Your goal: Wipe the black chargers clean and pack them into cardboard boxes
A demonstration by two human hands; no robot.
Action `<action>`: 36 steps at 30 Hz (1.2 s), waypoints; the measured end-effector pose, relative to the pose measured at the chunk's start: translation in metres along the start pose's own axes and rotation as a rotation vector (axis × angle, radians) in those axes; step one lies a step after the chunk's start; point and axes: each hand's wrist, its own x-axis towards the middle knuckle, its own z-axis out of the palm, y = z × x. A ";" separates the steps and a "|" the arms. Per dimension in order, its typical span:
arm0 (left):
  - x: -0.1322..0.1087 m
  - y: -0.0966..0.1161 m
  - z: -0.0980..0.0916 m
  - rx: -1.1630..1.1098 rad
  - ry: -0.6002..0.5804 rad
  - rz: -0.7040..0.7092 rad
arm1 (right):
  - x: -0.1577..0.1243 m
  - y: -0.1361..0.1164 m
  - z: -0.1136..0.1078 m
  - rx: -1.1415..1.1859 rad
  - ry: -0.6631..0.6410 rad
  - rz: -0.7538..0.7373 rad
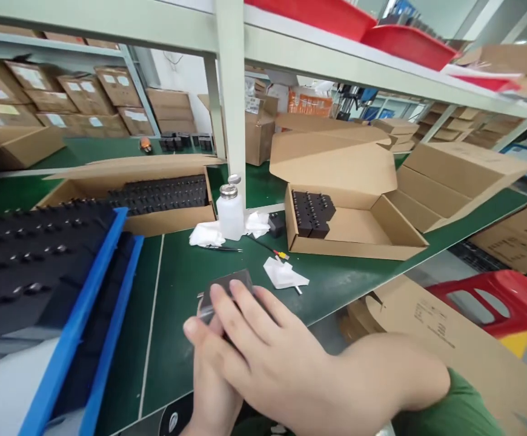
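Note:
A small black box-shaped block (pixel 243 280) is between my hands above the green bench. My left hand (pixel 213 381) is beneath it and closed round its near side, its fingers mostly hidden. From above, my right hand (pixel 277 348) lies over the block, fingers across the top and thumb at the near left, gripping it. Beyond my hands, a crumpled white tissue (pixel 282 274) lies on a thin light rod. Past it rest a cable with a yellow plug (pixel 282 255) and black tweezers (pixel 222 248).
A white pump bottle (pixel 230 218) stands between tissues by the shelf post. An open carton (pixel 358 249) on the right holds several black blocks; another carton (pixel 170 219) sits at left. Blue-edged trays (pixel 104 284) of black blocks are stacked nearby. A red stool (pixel 504 297) is at right.

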 end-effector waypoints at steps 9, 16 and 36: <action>0.023 0.043 -0.012 0.271 -0.143 0.292 | -0.072 0.190 0.002 0.235 -0.185 0.600; 0.032 0.030 -0.037 0.510 0.029 0.204 | -0.133 0.318 0.086 0.586 -0.392 0.909; 0.028 0.046 -0.073 1.216 -0.228 0.270 | -0.120 0.281 0.079 0.183 -0.164 0.951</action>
